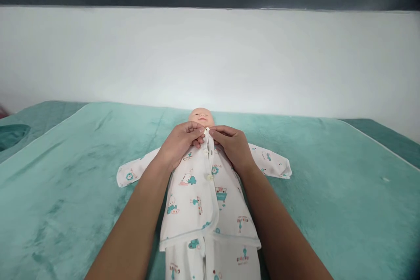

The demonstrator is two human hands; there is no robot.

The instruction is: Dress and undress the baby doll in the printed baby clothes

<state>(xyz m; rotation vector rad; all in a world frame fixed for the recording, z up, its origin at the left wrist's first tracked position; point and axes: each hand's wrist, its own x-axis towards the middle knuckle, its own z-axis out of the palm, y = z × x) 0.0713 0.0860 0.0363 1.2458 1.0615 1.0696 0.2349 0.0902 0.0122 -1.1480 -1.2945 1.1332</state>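
A baby doll (201,116) lies on its back, its head away from me. It wears a white baby shirt (190,192) with teal and red prints, sleeves spread to both sides, and matching trousers (236,262). My left hand (185,140) pinches the left front edge of the shirt at the collar. Opposite it, my right hand (231,142) pinches the other edge by the neck. A small button (210,177) sits at mid-chest, where the fronts overlap. Between my hands the top of the front gapes slightly. My fingertips partly hide the collar.
A teal plush blanket (75,183) covers the surface under the doll. Behind it rises a white wall (210,61) with a dark band along the top. A rumpled teal fold (13,135) lies at the far left.
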